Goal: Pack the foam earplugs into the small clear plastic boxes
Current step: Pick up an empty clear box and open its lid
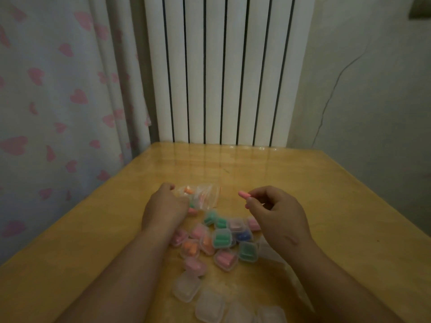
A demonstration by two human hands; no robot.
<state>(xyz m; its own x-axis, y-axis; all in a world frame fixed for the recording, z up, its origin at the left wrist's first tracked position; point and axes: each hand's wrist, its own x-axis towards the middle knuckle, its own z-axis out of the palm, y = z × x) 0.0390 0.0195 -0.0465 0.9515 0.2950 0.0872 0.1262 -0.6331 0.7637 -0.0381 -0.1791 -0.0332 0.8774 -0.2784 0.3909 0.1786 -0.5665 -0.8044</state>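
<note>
Pink hearts dot the pale curtain (pixel 58 101) hanging at the far left, beside a white ribbed radiator (pixel 221 66) behind the wooden table (pixel 303 183). On the table, the left hand (pixel 165 206) lies knuckles up with its fingers curled down onto the left end of a clear zip bag (pixel 203 195), gripping it. Loose earplugs (pixel 187 190), orange and green among them, show through the plastic. Nearer, between the two forearms, a cluster of filled boxes (pixel 222 237) holds pink, orange, green and blue plugs, and several empty clear boxes (pixel 186 286) lie at the near edge. Right of the bag, a pink earplug (pixel 244 194) is pinched between the thumb and forefinger of the right hand (pixel 277 213), whose other fingers are curled in. A cracked grey wall (pixel 361 89) stands at the far right.
</note>
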